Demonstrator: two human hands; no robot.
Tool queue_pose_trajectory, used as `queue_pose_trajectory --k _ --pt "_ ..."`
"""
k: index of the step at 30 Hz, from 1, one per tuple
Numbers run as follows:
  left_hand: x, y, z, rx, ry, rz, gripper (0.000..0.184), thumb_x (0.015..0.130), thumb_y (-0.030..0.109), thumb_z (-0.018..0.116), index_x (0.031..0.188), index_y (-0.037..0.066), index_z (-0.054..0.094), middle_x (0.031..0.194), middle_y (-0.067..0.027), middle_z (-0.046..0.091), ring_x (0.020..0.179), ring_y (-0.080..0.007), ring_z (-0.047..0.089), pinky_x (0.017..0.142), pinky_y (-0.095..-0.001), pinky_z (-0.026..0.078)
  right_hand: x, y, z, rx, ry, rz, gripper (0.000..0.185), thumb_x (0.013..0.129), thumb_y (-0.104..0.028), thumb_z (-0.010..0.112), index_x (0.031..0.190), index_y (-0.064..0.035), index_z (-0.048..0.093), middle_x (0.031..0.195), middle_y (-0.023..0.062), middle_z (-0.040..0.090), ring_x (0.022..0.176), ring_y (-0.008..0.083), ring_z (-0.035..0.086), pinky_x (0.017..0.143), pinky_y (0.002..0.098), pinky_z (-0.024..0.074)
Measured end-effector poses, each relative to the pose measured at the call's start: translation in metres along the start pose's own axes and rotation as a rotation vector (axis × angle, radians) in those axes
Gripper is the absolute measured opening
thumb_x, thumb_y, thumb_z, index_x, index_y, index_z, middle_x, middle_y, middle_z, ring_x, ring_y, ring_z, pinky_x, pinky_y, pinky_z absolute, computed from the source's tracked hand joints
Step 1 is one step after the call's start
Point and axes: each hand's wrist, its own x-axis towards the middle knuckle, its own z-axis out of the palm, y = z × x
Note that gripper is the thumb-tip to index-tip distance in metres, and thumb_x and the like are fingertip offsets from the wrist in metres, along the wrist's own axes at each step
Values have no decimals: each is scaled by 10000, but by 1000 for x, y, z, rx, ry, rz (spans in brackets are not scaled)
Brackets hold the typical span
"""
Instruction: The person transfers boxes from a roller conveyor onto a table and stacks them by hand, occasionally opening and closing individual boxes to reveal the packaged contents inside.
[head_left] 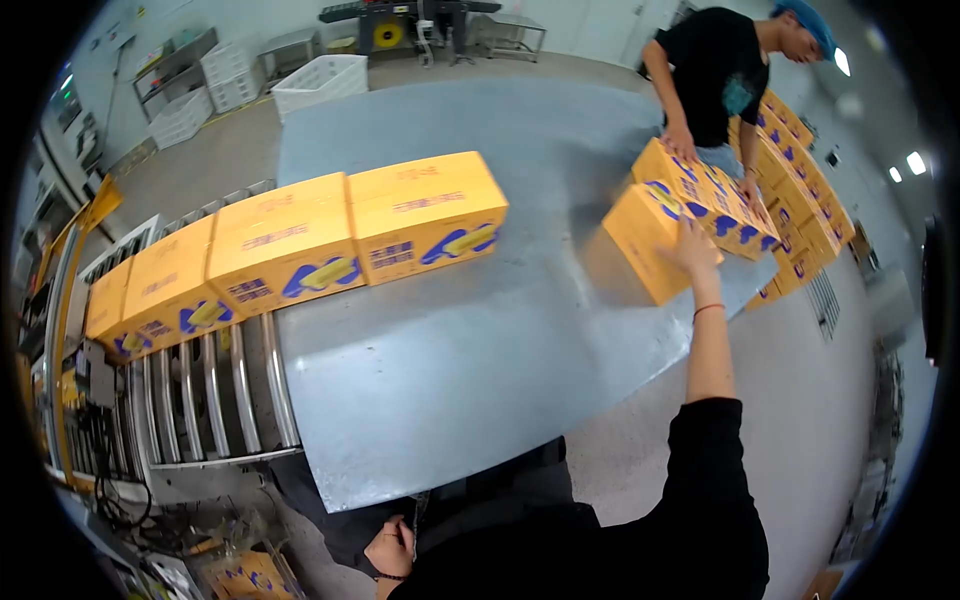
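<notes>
Pressing the right hand [693, 250] against the near box [640, 245], right of centre in the frame; fingers spread, palm against the upper part of the side facing the wearer, no wrapped grip visible. Near box is on the grey table [430, 370], close to its right edge, tilted in view and slightly blurred. Left hand [391, 548] is down at bottom centre, by the dark clothing just below the table edge; fingers curled in, can't tell how tightly or whether it has hold of anything. Red cord on the right wrist, dark band on the left. Co-worker [712, 75], upper right, has both hands on the yellow boxing just behind the near box; can't tell if that's one box or two. Box row [280, 240], left to centre: four yellow boxes end to end, blue print on the sides. Rightmost is on the table, next one spans the joint, the other two are on the rollers [240, 385]. Box stack [800, 195] at far right, behind the co-worker. White crates [322, 85] on the floor upper left, dark machine [400, 30] with a yellow disc at top centre.
</notes>
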Motion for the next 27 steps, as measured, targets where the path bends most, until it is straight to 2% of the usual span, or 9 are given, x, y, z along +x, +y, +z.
queue_pose_trajectory --k 3,5,11,14,18,19,20,22,27 --pt "7 5 -3 -36 15 41 93 903 132 697 984 88 703 608 -107 619 520 -288 630 516 -384 495 44 -62 -6 8 125 -290 751 905 -481 717 1486 -67 484 1477 251 501 1352 421 490 1116 508 401" --pt "9 7 -5 -1 16 29 99 907 140 692 993 92 700 613 -109 625 527 -293 636 518 -391 499 48 -149 4 424 335 -608 635 965 -494 639 1412 -51 560 1499 215 500 1382 392 470 1117 541 380" --pt "-1 8 -5 42 -4 -13 130 908 173 694 1027 121 687 669 -98 668 581 -287 669 546 -386 511 18 -338 -19 556 108 -845 607 1048 -483 473 1472 -49 499 1519 164 494 1453 322 405 1213 601 217" --pt "-2 10 -1 26 42 -33 128 906 189 696 1015 122 694 671 -97 671 581 -286 670 547 -389 514 13 -339 -43 482 -67 -781 556 1033 -454 523 1387 -28 565 1410 171 575 1372 324 481 1180 604 265" --pt "0 10 1 -6 58 -68 136 898 204 700 1007 123 701 676 -96 676 586 -285 672 549 -389 518 -64 -292 -44 539 526 -743 425 913 -348 708 1177 -23 638 1162 191 631 1153 360 563 1095 581 365" --pt "1 10 -4 -13 36 -38 142 893 212 703 1005 124 701 678 -94 678 586 -284 673 548 -390 520 -96 -269 -72 493 251 -715 438 859 -299 757 1167 -23 613 1105 181 598 1102 386 545 1066 570 402" --pt "3 9 -3 -20 17 -12 148 889 220 706 1003 125 702 679 -93 679 587 -283 674 547 -391 522 -123 -247 -80 598 221 -862 507 798 -314 811 1144 -18 588 1076 167 566 1056 401 533 1060 580 417" --pt "1 4 -4 8 -71 -11 144 907 241 670 1002 142 714 700 -77 699 619 -250 701 553 -372 543 -165 -222 -95 407 94 -1180 708 748 -370 851 1296 -28 561 1260 205 542 1214 442 493 1126 621 340" --pt "6 4 -7 -34 -93 42 168 920 261 672 1013 125 708 763 -61 724 687 -237 721 601 -354 559 -180 -221 -82 318 61 -1114 950 742 -401 855 1529 -96 419 1553 251 351 1451 465 304 1196 624 215"
